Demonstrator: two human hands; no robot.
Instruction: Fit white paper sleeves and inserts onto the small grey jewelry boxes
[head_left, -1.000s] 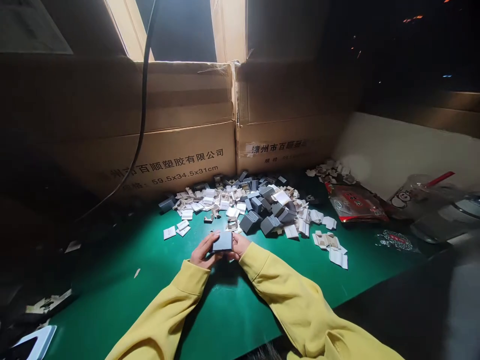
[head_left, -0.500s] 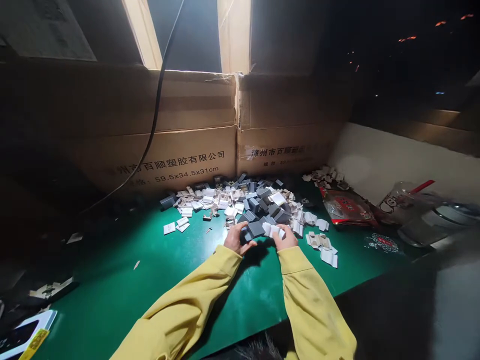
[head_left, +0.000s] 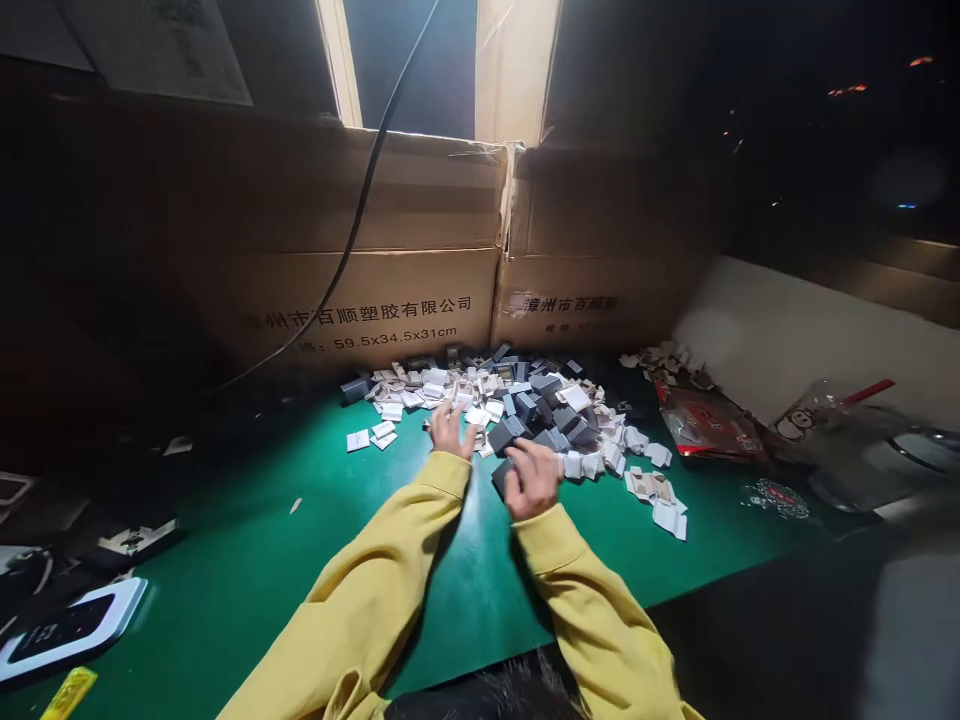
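A heap of small dark grey boxes [head_left: 551, 410] and folded white card pieces [head_left: 412, 393] lies across the green table. My left hand [head_left: 450, 432] reaches to the heap's front edge, its fingers spread among white pieces; no held item shows in it. Just to the right, my right hand [head_left: 534, 480] hovers low with bent, parted fingers. Beside its thumb and fingertips is a dark grey box [head_left: 501, 478], partly covered by the hand; whether they touch is hard to see.
Large cardboard cartons [head_left: 375, 290] wall off the back. A black cable [head_left: 367, 180] hangs in front of them. At right are a red packet [head_left: 705, 420] and a plastic cup [head_left: 806, 410]. A white-edged device [head_left: 75, 625] lies at the left on the green table [head_left: 247, 600].
My left hand has let go of the dark grey box and moved left to the white pieces. My right hand has shifted left, without the white piece it held. The view has turned slightly left.
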